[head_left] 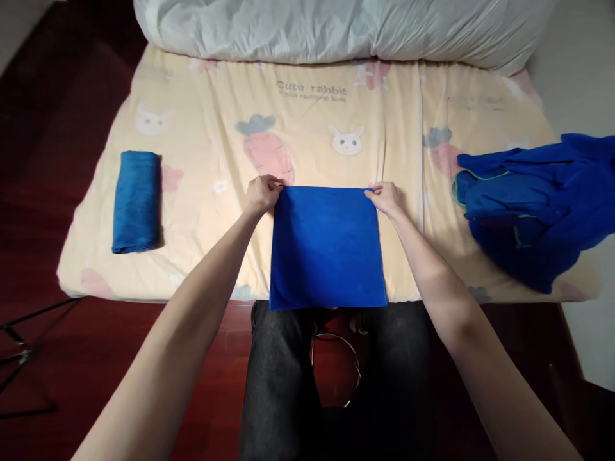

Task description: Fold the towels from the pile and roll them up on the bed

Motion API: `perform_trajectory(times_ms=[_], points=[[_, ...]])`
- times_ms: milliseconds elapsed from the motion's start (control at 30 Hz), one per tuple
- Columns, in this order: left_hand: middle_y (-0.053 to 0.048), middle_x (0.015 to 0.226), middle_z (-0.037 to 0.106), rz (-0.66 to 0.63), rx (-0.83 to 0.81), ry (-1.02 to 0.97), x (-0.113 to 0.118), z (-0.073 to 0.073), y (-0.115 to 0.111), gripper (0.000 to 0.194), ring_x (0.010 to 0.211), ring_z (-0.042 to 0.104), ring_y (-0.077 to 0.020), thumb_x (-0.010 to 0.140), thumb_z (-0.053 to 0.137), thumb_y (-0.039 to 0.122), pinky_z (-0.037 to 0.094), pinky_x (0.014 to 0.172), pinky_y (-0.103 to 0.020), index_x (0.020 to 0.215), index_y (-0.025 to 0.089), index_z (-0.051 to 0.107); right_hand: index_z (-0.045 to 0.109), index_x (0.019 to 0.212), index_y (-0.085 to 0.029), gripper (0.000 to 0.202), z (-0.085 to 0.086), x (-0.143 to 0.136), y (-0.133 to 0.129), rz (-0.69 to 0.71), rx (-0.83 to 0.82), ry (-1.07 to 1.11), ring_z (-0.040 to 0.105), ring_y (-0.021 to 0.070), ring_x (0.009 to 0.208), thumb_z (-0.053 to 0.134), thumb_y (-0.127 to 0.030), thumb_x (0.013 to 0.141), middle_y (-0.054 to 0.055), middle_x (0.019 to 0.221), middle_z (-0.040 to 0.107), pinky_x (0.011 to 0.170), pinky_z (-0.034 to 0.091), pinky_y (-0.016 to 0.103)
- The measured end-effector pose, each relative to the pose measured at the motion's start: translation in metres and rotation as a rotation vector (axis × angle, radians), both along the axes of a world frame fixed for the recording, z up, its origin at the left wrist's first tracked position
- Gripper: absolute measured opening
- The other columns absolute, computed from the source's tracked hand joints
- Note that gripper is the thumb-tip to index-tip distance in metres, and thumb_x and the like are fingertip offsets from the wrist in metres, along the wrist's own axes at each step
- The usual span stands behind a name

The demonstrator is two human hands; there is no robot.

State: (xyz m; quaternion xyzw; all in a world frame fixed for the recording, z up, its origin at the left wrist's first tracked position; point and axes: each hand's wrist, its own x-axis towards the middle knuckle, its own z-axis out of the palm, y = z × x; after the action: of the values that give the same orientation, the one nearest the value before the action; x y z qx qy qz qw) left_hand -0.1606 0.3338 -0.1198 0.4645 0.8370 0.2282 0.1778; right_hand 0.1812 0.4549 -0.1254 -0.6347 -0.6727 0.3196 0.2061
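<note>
A flat, square blue towel [328,246] lies at the front of the bed, its near edge hanging slightly over the mattress edge. My left hand [263,193] pinches its far left corner between thumb and fingers. At the far right corner, my right hand [384,196] has the same kind of pinch. The far edge is stretched straight between both hands. To the left rests a rolled or folded blue cloth [136,202], apart from my hands. On the right is a crumpled heap of blue fabric [533,205] with thin green trim.
A pale yellow bedsheet [192,128] with rabbit and carrot prints covers the bed. Along the far side runs a bunched white quilt [336,29]. My legs in dark trousers [278,378] are below the near edge. Thin black stand legs [24,358] stand at lower left.
</note>
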Motion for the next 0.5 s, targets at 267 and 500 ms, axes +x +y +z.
perform_trajectory(times_ms=[267, 500], points=[[-0.005, 0.086, 0.071, -0.243, -0.107, 0.071, -0.025, -0.006, 0.018, 0.015, 0.095, 0.07, -0.0253, 0.076, 0.075, 0.026, 0.055, 0.101, -0.042, 0.088, 0.019, 0.07, 0.071, 0.094, -0.016, 0.02, 0.01, -0.004, 0.01, 0.099, -0.129, -0.02, 0.07, 0.0215, 0.092, 0.082, -0.013, 0.077, 0.003, 0.088, 0.07, 0.094, 0.059, 0.042], [-0.012, 0.108, 0.071, -0.198, 0.201, 0.05, -0.02, -0.008, 0.035, 0.028, 0.112, 0.067, -0.0275, 0.093, 0.063, 0.029, 0.05, 0.11, -0.051, 0.116, 0.012, 0.063, 0.066, 0.115, -0.015, 0.022, -0.001, -0.008, 0.041, 0.061, 0.141, -0.004, 0.067, 0.0251, 0.106, 0.067, -0.022, 0.094, 0.007, 0.102, 0.069, 0.097, 0.06, 0.054]])
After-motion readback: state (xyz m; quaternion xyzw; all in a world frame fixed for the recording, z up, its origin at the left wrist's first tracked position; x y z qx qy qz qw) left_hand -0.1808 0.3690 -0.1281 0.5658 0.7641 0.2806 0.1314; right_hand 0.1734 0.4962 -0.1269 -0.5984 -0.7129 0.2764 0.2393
